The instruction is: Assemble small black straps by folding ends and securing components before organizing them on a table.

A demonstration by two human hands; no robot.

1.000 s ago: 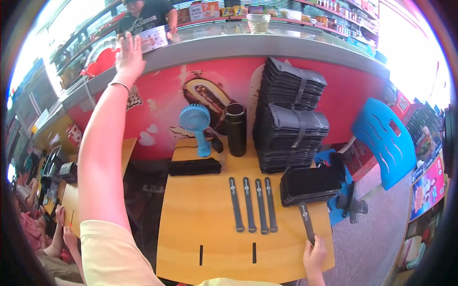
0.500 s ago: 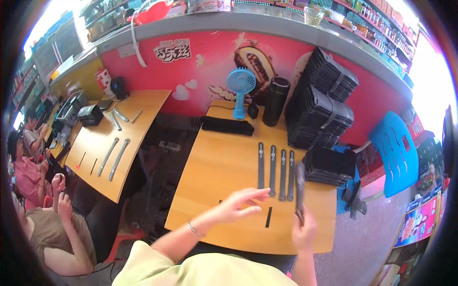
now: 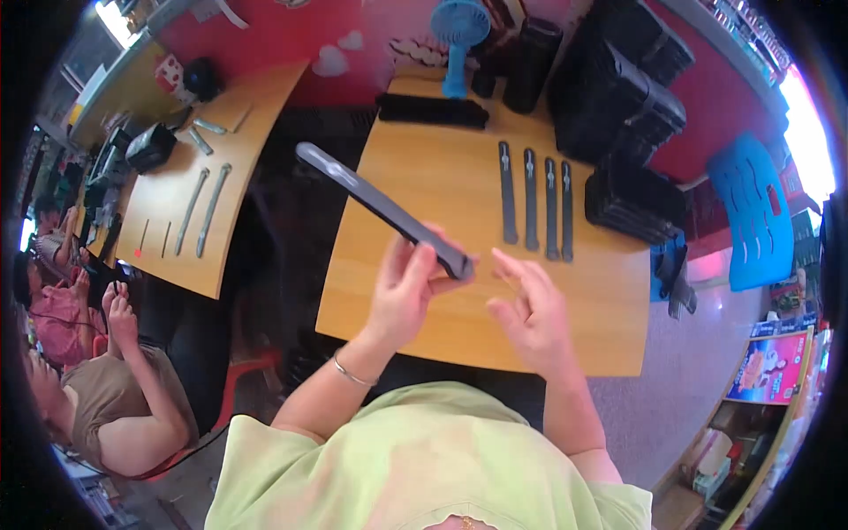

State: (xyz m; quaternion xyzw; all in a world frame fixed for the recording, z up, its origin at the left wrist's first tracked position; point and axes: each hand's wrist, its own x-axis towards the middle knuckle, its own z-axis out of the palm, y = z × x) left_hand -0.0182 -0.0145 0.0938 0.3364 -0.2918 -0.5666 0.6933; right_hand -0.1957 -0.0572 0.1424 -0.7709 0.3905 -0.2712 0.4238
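A long, flat dark grey strap [image 3: 380, 205] with a rounded end is pinched near its lower end by my left hand [image 3: 405, 296]. It slants up and to the left above the wooden table [image 3: 415, 181]. My right hand [image 3: 533, 320] is just right of the strap's lower end, fingers apart and holding nothing. Beyond it lie several similar dark grey straps [image 3: 531, 203], side by side in a row. A stack of folded black pieces [image 3: 632, 199] sits to the right of that row.
Along the table's far side stand a blue fan [image 3: 458, 44], a black bottle [image 3: 533, 66], a long black bundle [image 3: 433, 110] and tall black strapped stacks [image 3: 609, 97]. A blue chair [image 3: 751, 212] is at the right. Co-workers sit by another table [image 3: 199, 252] on the left.
The strap has passed from my right hand to my left and now tilts leftward. My right hand has let go and opened. The view has tipped down toward my body.
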